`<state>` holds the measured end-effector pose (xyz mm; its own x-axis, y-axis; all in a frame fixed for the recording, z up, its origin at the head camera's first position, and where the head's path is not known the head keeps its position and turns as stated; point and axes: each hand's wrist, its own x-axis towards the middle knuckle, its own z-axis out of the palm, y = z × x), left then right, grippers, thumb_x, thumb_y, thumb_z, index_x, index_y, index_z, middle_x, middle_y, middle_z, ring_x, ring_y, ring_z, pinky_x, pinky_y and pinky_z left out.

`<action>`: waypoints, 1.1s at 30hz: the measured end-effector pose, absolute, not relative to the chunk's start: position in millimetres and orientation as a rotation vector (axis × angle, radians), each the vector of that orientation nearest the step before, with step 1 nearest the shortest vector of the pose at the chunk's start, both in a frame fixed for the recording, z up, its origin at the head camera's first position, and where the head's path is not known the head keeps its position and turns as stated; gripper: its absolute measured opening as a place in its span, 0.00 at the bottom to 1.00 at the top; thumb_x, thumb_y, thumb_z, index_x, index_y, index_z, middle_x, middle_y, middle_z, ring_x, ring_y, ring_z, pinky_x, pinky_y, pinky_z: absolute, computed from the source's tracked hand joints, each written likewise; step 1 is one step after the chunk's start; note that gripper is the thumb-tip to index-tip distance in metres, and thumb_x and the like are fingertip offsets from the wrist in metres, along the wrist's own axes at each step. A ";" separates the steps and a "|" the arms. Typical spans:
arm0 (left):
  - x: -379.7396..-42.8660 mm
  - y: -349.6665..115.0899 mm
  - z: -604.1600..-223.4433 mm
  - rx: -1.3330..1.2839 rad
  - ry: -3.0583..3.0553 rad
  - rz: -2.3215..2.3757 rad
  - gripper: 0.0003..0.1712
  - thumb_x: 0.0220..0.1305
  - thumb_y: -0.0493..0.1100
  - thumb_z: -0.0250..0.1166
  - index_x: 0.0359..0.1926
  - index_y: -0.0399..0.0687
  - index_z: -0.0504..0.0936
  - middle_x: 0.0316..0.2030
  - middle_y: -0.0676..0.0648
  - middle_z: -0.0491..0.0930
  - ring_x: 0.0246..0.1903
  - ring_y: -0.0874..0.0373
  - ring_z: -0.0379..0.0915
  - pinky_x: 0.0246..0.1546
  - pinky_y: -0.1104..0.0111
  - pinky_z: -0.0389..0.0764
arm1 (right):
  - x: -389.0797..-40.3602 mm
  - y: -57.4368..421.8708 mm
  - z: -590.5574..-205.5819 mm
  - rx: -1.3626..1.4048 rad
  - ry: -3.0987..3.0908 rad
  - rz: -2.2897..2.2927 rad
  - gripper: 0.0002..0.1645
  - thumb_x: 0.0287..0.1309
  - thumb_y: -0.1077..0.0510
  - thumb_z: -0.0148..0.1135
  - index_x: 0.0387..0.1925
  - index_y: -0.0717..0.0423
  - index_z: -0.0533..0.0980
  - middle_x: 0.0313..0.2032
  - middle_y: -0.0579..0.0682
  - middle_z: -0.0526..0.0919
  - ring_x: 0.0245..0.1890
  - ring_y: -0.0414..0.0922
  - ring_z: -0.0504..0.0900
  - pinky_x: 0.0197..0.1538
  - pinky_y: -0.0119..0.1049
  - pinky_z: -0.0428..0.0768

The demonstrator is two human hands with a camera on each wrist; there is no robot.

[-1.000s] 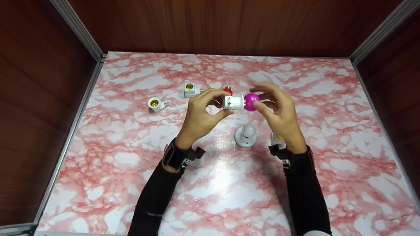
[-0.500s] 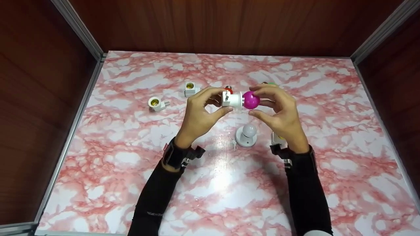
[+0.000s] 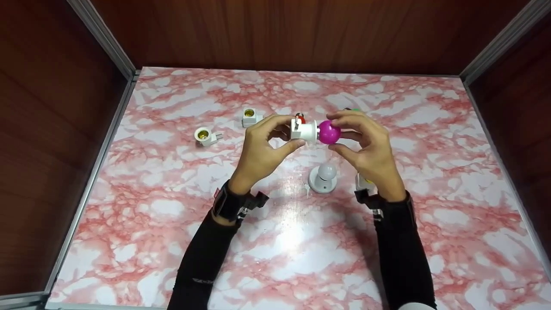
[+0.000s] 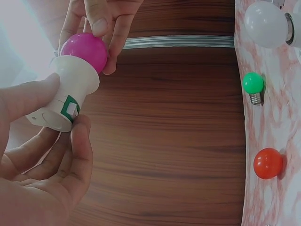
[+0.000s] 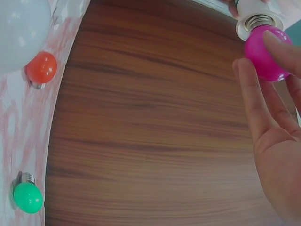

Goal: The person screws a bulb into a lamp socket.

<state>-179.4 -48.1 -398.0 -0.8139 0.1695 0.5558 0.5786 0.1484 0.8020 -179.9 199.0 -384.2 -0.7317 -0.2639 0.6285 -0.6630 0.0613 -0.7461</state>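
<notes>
My left hand (image 3: 262, 148) grips a white plug-in lamp socket (image 3: 307, 132) between thumb and fingers, above the table. A green-edged switch (image 4: 71, 108) shows on its side in the left wrist view. My right hand (image 3: 370, 148) holds a magenta light bulb (image 3: 329, 132) by its round glass, thumb on one side and fingers on the other. The bulb's metal thread (image 5: 259, 20) sits partly inside the socket's mouth, with some turns visible in the right wrist view. Both lie sideways, end to end.
Two white sockets (image 3: 205, 136) (image 3: 250, 117) lie at the left. A white bulb in a round base (image 3: 323, 178) stands below the hands. Red (image 4: 268, 163) and green (image 4: 253, 83) bulbs lie behind. A partly hidden white-and-yellow item (image 3: 365, 181) is near the right wrist.
My right thumb has slid from the bulb's front to its lower edge. The socket has turned slightly in my left hand, and the bulb sits a little higher than a second ago.
</notes>
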 end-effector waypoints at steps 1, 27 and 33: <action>-179.3 -48.0 -397.9 -0.721 -2.102 -1.707 0.28 0.61 0.43 0.80 0.58 0.34 0.85 0.49 0.38 0.89 0.42 0.53 0.87 0.45 0.63 0.92 | -180.1 199.1 -384.4 0.929 -2.022 1.706 0.27 0.45 0.85 0.73 0.51 0.75 0.80 0.57 0.54 0.86 0.58 0.45 0.89 0.56 0.34 0.91; -182.6 -48.1 -400.0 -0.782 -2.068 -1.622 0.23 0.60 0.43 0.80 0.54 0.37 0.87 0.48 0.40 0.89 0.44 0.50 0.87 0.44 0.54 0.93 | -179.8 203.8 -386.9 0.791 -2.244 1.682 0.25 0.59 0.73 0.73 0.59 0.71 0.80 0.49 0.29 0.89 0.47 0.34 0.89 0.51 0.26 0.89; -183.5 -47.7 -400.0 -0.793 -2.055 -1.598 0.22 0.59 0.41 0.81 0.53 0.36 0.87 0.48 0.41 0.90 0.43 0.55 0.87 0.45 0.63 0.93 | -180.3 203.3 -387.7 0.692 -2.310 1.697 0.20 0.65 0.69 0.70 0.58 0.69 0.82 0.44 0.28 0.89 0.44 0.35 0.89 0.51 0.24 0.89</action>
